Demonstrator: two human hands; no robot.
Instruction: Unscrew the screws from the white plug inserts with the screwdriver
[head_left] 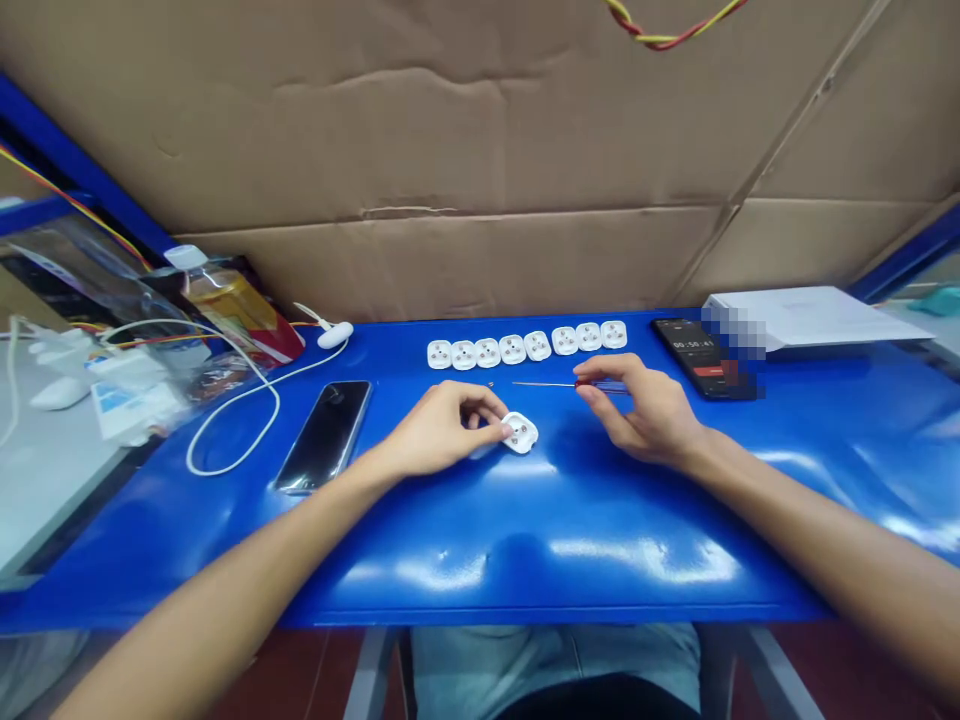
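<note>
Cardboard sheets [480,150] wall off the back of a glossy blue bench [525,540] in the head view, with light glaring off its top. Near the middle, the left hand [442,430] is down on the bench, thumb and forefinger pinching a small white rounded plastic piece [520,433] by its edge as it rests on the blue top. Just beside it, the right hand [649,415] has its fingers closed lightly on the red handle of a thin screwdriver [592,385], whose steel shaft lies flat and points left.

That piece looks light, stiff and smooth, likely to skid on so shiny a top, so the rim is the sound place to grip it. The screwdriver looks slim enough to roll, and its handle is the place to hold.

Behind the hands runs a row of eight matching white pieces [525,347]. A black smartphone [324,436] and a looping white cable [232,420] lie to the left, with a plastic bottle [225,295] beyond. To the right sit a second phone showing a timer [701,358] and a white paper stack [817,315].
</note>
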